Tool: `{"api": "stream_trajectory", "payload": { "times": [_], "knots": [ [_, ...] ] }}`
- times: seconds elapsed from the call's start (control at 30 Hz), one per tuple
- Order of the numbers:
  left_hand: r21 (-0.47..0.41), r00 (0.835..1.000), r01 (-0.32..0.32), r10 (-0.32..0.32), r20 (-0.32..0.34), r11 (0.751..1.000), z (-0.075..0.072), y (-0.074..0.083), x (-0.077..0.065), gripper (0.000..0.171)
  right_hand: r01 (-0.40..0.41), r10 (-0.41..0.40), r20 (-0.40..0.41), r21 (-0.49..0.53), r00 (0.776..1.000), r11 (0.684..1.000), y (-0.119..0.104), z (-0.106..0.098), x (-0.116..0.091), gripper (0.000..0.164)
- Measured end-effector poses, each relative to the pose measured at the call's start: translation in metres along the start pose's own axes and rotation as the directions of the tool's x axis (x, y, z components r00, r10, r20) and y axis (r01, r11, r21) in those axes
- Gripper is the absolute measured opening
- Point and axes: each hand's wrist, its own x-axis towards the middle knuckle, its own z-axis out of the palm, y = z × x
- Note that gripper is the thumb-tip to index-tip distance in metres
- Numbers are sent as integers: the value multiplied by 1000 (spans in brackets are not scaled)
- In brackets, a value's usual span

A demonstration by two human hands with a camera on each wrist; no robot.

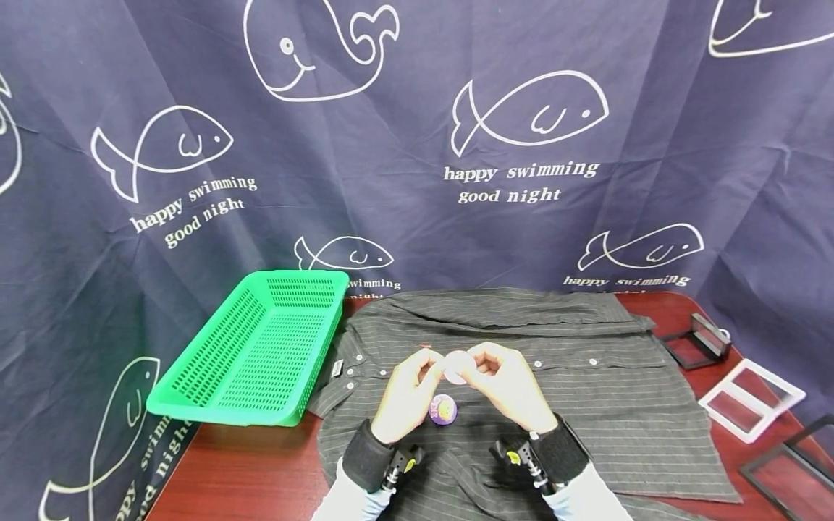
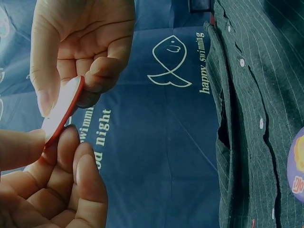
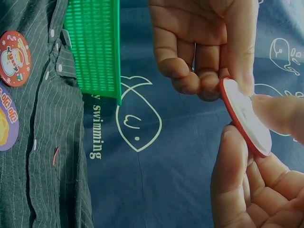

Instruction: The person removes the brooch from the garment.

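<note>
Between my two hands is a round badge (image 1: 459,367) with a white side and a red rim (image 3: 236,114). My left hand (image 1: 409,394) pinches its left edge between thumb and fingers. On the opposite edge, my right hand (image 1: 511,383) grips it the same way. Both hands are over a dark striped shirt (image 1: 606,412) spread on the table. A purple badge (image 1: 443,409) with a yellow figure lies on the shirt just below the held one. Beside it in the right wrist view is a red badge (image 3: 14,58), which the left hand covers in the head view.
A green perforated basket (image 1: 260,362) stands left on the red-brown table (image 1: 228,470). On the right lie a white frame (image 1: 752,400), a dark frame (image 1: 791,470) and another dark frame-like object (image 1: 700,344). A blue curtain (image 1: 417,145) with fish drawings hangs behind.
</note>
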Motion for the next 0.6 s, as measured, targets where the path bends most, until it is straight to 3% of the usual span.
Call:
{"api": "stream_trajectory", "payload": {
  "times": [0.27,0.6],
  "knots": [
    [1,999,-38,37,3,999,0,-2,0,16,3,-3,22,14,1000,1000,0,0,0,11],
    [18,1000,-10,10,-3,1000,0,1,0,14,14,-14,12,5,1000,1000,1,1,0,9]
  ]
}}
